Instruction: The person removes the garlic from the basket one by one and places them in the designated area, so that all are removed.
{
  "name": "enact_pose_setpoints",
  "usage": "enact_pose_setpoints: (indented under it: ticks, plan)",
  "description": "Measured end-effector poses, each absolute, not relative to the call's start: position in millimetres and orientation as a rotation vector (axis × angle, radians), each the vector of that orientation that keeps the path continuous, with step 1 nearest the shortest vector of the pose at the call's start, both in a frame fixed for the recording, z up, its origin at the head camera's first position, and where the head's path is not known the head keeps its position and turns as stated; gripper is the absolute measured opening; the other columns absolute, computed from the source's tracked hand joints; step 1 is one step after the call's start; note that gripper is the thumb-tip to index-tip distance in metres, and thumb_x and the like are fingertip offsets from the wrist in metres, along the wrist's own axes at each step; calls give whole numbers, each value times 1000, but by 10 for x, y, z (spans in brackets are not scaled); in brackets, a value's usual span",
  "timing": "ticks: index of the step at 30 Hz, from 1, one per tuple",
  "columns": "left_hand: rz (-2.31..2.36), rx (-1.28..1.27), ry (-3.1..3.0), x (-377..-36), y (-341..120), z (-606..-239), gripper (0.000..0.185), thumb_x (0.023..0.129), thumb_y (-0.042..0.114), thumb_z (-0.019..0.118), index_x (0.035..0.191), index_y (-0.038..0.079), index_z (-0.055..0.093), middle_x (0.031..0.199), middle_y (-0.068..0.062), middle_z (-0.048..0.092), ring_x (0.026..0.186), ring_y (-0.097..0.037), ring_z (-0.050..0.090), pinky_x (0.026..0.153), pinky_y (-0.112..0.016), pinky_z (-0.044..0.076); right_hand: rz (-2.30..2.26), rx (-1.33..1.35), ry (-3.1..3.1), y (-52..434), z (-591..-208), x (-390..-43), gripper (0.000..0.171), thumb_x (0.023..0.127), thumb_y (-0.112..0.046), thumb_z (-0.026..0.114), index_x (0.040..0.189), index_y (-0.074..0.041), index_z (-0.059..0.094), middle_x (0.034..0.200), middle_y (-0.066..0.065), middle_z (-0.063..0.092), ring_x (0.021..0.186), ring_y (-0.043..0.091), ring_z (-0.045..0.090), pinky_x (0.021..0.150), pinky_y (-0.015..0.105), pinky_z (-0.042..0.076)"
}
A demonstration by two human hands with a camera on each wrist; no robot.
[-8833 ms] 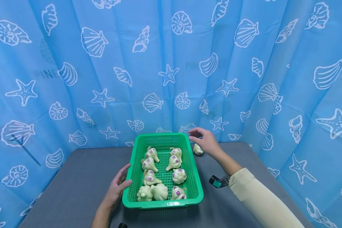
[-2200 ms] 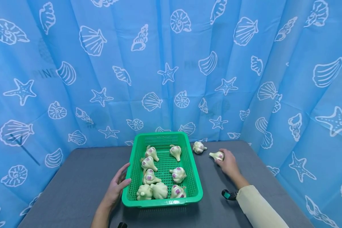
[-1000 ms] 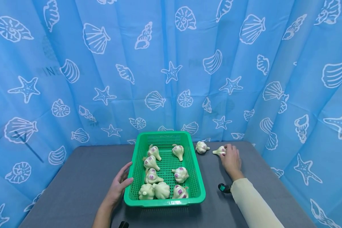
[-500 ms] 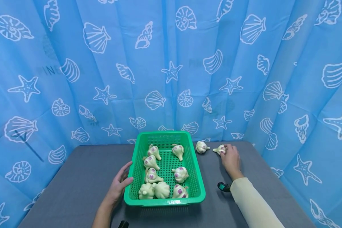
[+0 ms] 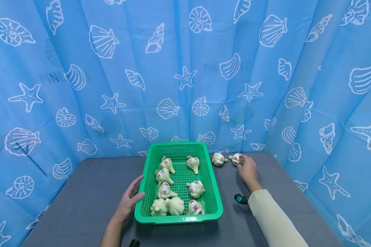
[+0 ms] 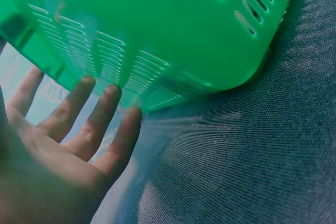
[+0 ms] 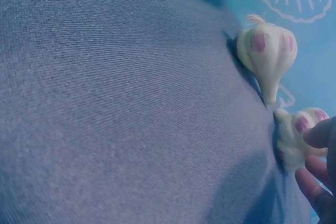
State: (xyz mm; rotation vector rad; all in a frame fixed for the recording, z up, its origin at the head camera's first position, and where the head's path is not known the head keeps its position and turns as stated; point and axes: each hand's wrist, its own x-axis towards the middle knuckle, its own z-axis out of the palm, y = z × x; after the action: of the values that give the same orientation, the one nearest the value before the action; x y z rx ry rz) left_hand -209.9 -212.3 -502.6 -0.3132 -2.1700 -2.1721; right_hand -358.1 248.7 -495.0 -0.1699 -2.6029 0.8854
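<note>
Just right of the green basket [image 5: 217, 211], two garlic bulbs lie on the table in the head view. My right hand [image 5: 248, 169] is at the rear of the farther-right garlic bulb [image 5: 235, 158], its fingertips at the root end. In the right wrist view the thumb [image 7: 321, 132] overlaps this bulb, while the other fingers stand apart below it; firm contact is hard to tell. The other garlic bulb [image 5: 218, 159] lies beside the basket, its stem toward the first. My left hand [image 5: 125, 205] rests its spread, fairly straight fingers against the basket's left side.
Several garlic bulbs lie inside the basket, such as a garlic bulb [image 5: 193, 164] at the far right and a garlic bulb [image 5: 175, 206] near the front. The grey table [image 5: 80, 206] ends at a blue shell-print curtain [image 5: 136, 113] behind and at the sides.
My right hand has taken a garlic bulb from the basket's right row to the table. In the last half second that bulb has shifted slightly left and away. The left hand stays put.
</note>
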Motion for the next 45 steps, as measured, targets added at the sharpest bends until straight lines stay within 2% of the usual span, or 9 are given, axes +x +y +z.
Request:
enact_pose_setpoints:
  ticks: [5, 12, 15, 23, 35, 41, 45]
  plan:
    - [-2165, -317, -2168, -2096, -2123, -5028, 61, 98, 7, 53, 153, 11, 28, 154, -24, 24, 136, -40, 29, 88, -28, 47, 893, -162, -2653, 2498, -4920, -3585, 44, 87, 2, 67, 130, 2, 55, 109, 24, 57, 101, 39, 54, 83, 52, 43]
    - [-2166, -311, -2165, -2094, -2117, -5019, 61, 98, 7, 53, 153, 11, 28, 154, -23, 24, 136, -40, 29, 88, -28, 47, 984, -191, -2629, 2515, -4906, -3588, 45, 89, 1, 66, 132, 1, 54, 125, 26, 53, 112, 41, 54, 86, 52, 46]
    - [-2162, -307, -2173, -2092, -2115, -5018, 61, 98, 7, 54, 153, 11, 28, 154, -23, 24, 137, -40, 28, 88, -29, 47, 1025, -196, -2587, 2527, -4904, -3571, 43, 89, -1, 66, 130, 1, 55, 126, 27, 52, 111, 42, 55, 85, 52, 46]
    - [-2151, -283, -2185, -2085, -2099, -5003, 61, 98, 11, 55, 153, 12, 28, 154, -22, 24, 137, -41, 28, 93, -35, 45, 1127, -173, -2487, 2507, -4830, -3444, 36, 91, -5, 66, 124, 4, 58, 124, 28, 56, 108, 42, 58, 85, 52, 48]
    - [-2169, -278, -2176, -2090, -2109, -5022, 62, 98, 12, 55, 153, 14, 29, 154, -20, 26, 136, -35, 32, 91, -32, 47, 1232, -23, -2424, 2342, -4540, -3258, 31, 92, -14, 68, 119, 0, 63, 112, 20, 65, 102, 35, 63, 81, 47, 51]
    - [-2179, -346, -2152, -2087, -2126, -5029, 61, 99, 7, 52, 154, 10, 26, 155, -24, 22, 138, -40, 25, 89, -26, 47, 1274, 81, -2457, 2143, -4268, -3204, 28, 93, -12, 66, 119, -1, 63, 114, 19, 65, 103, 33, 62, 81, 46, 50]
    - [-2183, -356, -2144, -2088, -2124, -5029, 61, 99, 7, 52, 154, 10, 26, 155, -23, 22, 138, -41, 25, 88, -27, 47, 1305, 205, -2473, 2019, -4114, -3194, 27, 92, -10, 67, 117, 0, 64, 113, 19, 66, 103, 34, 62, 82, 46, 50]
